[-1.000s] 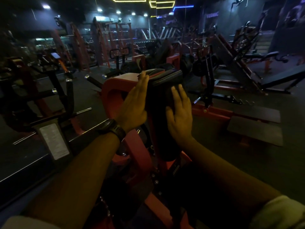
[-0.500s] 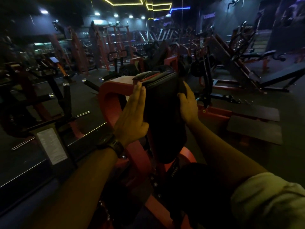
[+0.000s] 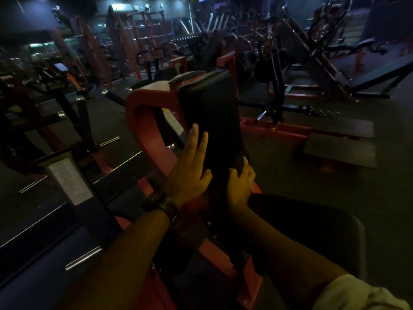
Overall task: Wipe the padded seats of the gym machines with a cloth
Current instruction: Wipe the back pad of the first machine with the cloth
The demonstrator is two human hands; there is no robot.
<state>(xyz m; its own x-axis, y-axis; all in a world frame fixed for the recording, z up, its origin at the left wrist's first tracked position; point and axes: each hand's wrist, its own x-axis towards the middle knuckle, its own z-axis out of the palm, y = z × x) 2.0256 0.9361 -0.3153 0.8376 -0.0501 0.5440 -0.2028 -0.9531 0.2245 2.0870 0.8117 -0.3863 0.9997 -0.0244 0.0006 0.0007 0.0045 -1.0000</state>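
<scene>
Gripping cloth (image 3: 240,163), right hand (image 3: 241,183) touches upright pad (image 3: 212,121)

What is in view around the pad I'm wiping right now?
back pad: one, black, upright at centre
cloth: one, dark, at the back pad's lower right edge
frame: one, red, arching left of the back pad
seat pad: one, black, lower right
instruction label: one, white, lower left
floor mats: two, dark, right of centre
other machines: several, red and black, background
wristwatch: one, dark, left wrist
left hand: one, flat on the back pad's left side
right hand: one, grips the cloth
</scene>
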